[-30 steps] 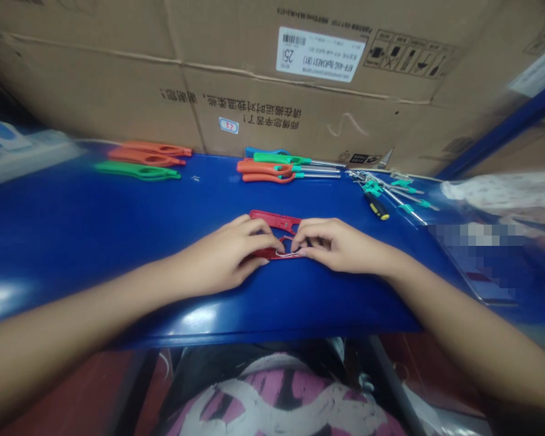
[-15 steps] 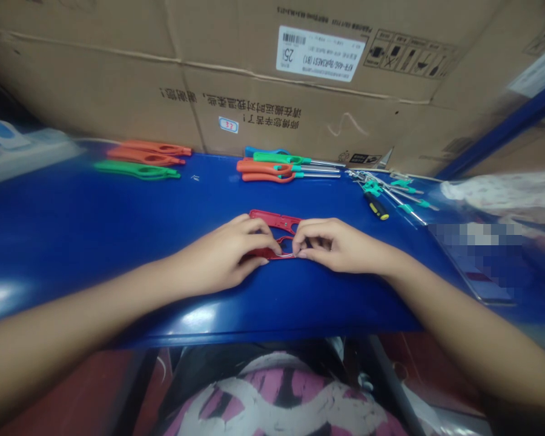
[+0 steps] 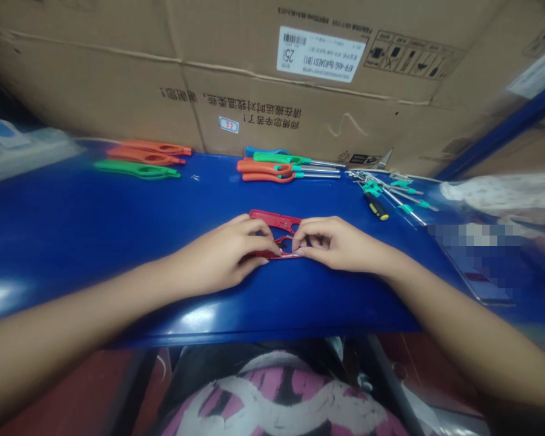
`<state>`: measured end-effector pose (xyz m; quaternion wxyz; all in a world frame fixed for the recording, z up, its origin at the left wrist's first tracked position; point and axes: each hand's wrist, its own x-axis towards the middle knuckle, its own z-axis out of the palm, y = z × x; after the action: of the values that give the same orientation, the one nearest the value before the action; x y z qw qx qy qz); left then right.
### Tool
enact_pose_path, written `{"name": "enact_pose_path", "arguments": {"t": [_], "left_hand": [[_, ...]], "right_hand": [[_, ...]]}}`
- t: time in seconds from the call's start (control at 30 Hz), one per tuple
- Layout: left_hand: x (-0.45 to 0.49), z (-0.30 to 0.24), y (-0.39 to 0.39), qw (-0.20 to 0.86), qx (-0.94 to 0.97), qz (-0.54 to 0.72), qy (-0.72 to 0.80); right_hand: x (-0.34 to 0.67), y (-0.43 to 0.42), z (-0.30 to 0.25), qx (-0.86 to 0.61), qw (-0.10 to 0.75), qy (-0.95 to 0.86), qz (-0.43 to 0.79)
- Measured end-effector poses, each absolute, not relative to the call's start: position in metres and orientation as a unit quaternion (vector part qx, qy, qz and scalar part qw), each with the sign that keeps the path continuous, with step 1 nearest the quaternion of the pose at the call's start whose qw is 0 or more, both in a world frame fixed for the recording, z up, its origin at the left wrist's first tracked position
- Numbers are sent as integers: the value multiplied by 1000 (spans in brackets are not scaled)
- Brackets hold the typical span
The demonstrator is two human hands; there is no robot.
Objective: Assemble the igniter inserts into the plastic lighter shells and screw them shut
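Observation:
Two red halves of a lighter's casing lie in front of me on the blue table. The far half [image 3: 275, 219] is flat with its hollow side up. Fingers of my left hand [image 3: 234, 249] are closed on the near casing half [image 3: 275, 257], covering its left part. At that half's right end, my right hand [image 3: 329, 243] is closed in a pinch. A thin pale strand, perhaps a wire, runs along the half's near edge toward the right fingertips. Those fingertips hide what they pinch. The far half's right end sits close to my right hand's knuckles.
Orange and green lighter casings [image 3: 145, 158] lie at the back left. Several lighters with metal tubes [image 3: 290, 168] are at the back centre. Loose metal tubes [image 3: 404, 197] and a black-yellow screwdriver [image 3: 376, 206] are to the right. A large cardboard box [image 3: 131, 72] stands behind.
My right fingertips have shifted very slightly at the right end of the near casing half, and more of the pale strand shows beside them. My left hand stays in place.

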<state>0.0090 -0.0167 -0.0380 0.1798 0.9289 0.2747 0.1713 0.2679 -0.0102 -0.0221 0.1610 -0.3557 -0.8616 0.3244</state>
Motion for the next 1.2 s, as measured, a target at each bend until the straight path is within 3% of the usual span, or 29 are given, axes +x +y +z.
{"name": "enact_pose_path", "arguments": {"t": [0.37,0.83,1.2], "left_hand": [[8,-34,-16,90,949,169,250],[8,-33,-17,62,953,157,250],[5,-31,-16,14,950,188,249]], "right_hand": [[270,-9,-24,-352,172,-867,309],[271,-13,-18,-364,155,-888,235],[275,-17,-9,-277,102,-921,255]]}}
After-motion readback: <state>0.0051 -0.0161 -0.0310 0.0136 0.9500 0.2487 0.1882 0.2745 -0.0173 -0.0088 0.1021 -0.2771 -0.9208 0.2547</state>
